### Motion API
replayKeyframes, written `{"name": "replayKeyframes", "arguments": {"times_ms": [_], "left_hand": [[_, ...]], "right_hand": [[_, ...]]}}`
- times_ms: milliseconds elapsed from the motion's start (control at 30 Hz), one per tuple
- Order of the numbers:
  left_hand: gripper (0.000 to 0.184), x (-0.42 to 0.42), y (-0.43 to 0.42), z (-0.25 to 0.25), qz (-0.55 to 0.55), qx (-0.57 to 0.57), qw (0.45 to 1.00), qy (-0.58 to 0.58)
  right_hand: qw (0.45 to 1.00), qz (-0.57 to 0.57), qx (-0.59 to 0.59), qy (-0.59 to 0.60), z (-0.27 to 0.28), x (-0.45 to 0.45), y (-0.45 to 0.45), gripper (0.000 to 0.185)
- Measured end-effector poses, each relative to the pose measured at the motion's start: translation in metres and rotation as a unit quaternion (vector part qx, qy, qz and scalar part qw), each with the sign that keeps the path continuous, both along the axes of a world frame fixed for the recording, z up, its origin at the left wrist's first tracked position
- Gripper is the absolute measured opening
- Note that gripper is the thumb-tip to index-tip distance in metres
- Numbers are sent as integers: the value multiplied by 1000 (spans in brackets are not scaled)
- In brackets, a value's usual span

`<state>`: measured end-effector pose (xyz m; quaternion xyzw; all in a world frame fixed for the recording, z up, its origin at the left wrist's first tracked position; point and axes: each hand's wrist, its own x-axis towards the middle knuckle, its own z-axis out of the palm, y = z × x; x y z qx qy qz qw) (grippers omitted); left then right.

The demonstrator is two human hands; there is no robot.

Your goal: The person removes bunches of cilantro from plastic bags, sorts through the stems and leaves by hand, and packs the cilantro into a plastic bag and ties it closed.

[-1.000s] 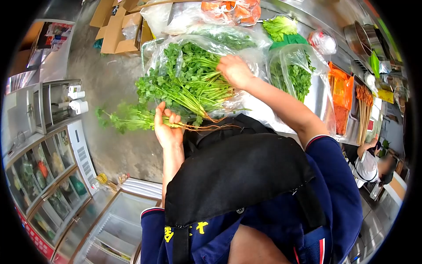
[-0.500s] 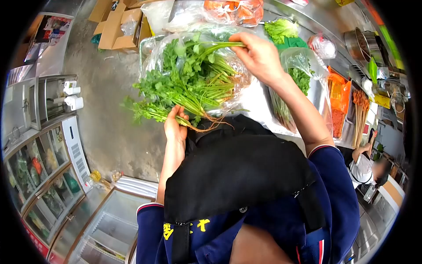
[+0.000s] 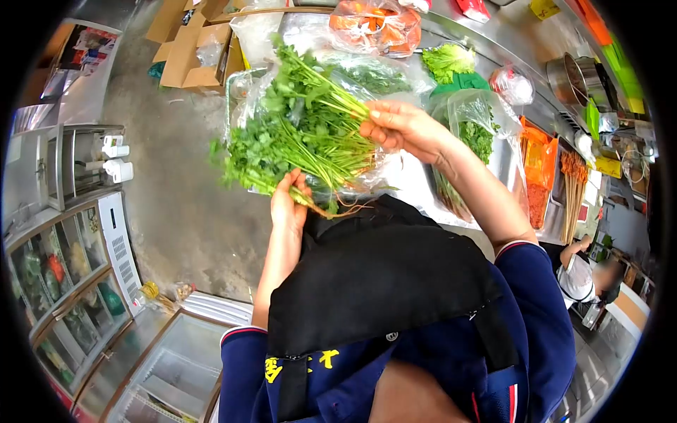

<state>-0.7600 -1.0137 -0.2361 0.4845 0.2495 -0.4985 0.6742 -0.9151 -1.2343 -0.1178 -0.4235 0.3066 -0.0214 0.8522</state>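
Green, feathery leaves crowd the pile of herbs at eleven o'clock on my feed, lying over clear plastic. Slim, paler stems run towards four o'clock and finish in thin, brownish roots. I judge the herbs light and limp, with leaves that bruise easily and stems that bend, then snap; whether they are wet, and so slippery, I cannot tell. I would take hold low on the stems, just above the roots, with a gentle pinch. At three o'clock from the pile I see the right hand pinched on the stem ends of a sprig, its leaves pointing to ten. At six o'clock from the pile, the left hand curls its fingers around a small bunch.
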Motion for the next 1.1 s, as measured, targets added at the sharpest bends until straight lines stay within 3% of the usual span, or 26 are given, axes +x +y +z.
{"name": "replayKeyframes", "arguments": {"times_ms": [133, 333, 500, 633, 733, 767, 800, 867, 933, 1033, 1100], "left_hand": [[25, -6, 18, 32, 74, -28, 996, -35], [31, -16, -3, 90, -17, -98, 988, -115], [43, -12, -13, 100, -50, -223, 962, -149], [44, -13, -14, 106, -87, -251, 953, -147], [37, -12, -6, 89, -83, -195, 967, -139], [27, -12, -7, 85, -33, -210, 970, -122], [22, -9, -7, 89, 0, -207, 972, -109], [19, 3, 4, 84, 37, -141, 979, -145], [17, 16, 13, 77, 56, -197, 971, -126], [19, 19, 15, 79, 89, -155, 975, -129], [21, 18, 15, 77, 93, -157, 976, -116]], "right_hand": [[984, 14, 154, -89, -1, 12, 20, 37], [936, 58, 315, -146, -14, 31, 47, 35], [942, 51, 308, -125, -27, 40, 78, 26], [964, 86, 215, -131, -38, 39, 94, 19], [991, 123, 14, -53, -46, 29, 98, 23], [959, 173, -218, -61, -67, 23, 90, 24], [924, 158, -347, -35, -77, 14, 83, 24], [909, 96, -400, 71, -102, -2, 58, 24], [842, 41, -507, 178, -122, -9, 27, 25], [735, 48, -619, 271, -137, -9, 6, 27], [728, 114, -611, 289, -153, -3, 2, 32]]}}
